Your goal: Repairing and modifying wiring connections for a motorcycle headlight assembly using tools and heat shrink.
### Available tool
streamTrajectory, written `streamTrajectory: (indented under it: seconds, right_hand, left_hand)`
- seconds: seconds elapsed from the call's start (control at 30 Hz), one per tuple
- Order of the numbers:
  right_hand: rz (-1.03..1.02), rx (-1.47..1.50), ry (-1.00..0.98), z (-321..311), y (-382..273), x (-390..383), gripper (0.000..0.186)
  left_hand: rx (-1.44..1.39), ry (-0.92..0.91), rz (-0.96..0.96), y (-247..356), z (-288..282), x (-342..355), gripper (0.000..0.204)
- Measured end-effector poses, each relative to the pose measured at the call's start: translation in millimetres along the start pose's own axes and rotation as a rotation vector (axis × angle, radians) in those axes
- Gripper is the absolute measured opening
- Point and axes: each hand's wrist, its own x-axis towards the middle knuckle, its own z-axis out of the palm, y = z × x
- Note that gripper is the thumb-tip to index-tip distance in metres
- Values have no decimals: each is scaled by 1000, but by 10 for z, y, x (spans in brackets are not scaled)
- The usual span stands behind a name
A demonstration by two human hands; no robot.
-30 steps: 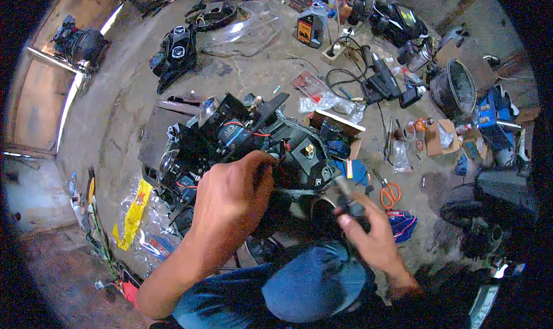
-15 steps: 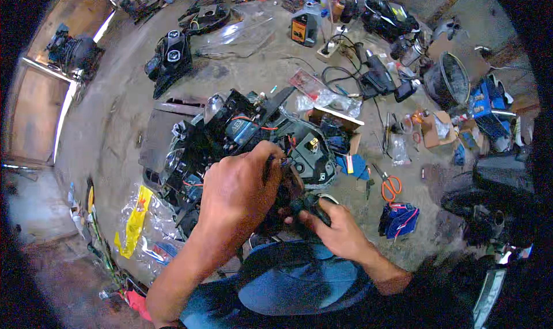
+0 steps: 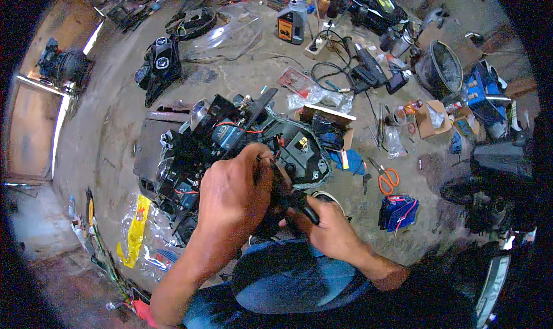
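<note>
My left hand (image 3: 233, 191) is closed in a pinch, its fingertips turned away and hidden, at the upper end of a dark part held over my lap. What exactly those fingertips grip cannot be made out. My right hand (image 3: 337, 228) is wrapped round a black, rounded, handle-like piece (image 3: 305, 207) at the lower end of that part, thumb on top. Just beyond my hands lie opened black headlight housings (image 3: 296, 150) with wires and bare inner parts. Among them sits a lamp unit with a blue label (image 3: 226, 134).
Right of my hands lie orange-handled scissors (image 3: 387, 180), a dark blue packet (image 3: 398, 213) and an open cardboard box (image 3: 328, 115). Farther off are a heat gun (image 3: 368, 67), a bucket (image 3: 439, 67) and an oil bottle (image 3: 291, 24). A yellow strip (image 3: 137, 231) lies on plastic at left.
The view has shifted a little, so most of the scene sits farther left. My right hand has turned slightly about the black piece; both hands stay closed and close together.
</note>
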Motion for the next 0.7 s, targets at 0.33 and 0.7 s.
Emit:
streamTrajectory:
  seconds: [0.33, 0.7]
  right_hand:
    - [-12, -41, 128, 171, -109, -50, 19]
    - [-82, 45, 170, 240, 72, -35, 21]
  left_hand:
    - [-17, -41, -68, 65, -62, 16, 15]
    - [-34, -19, -42, 86, -28, -2, 15]
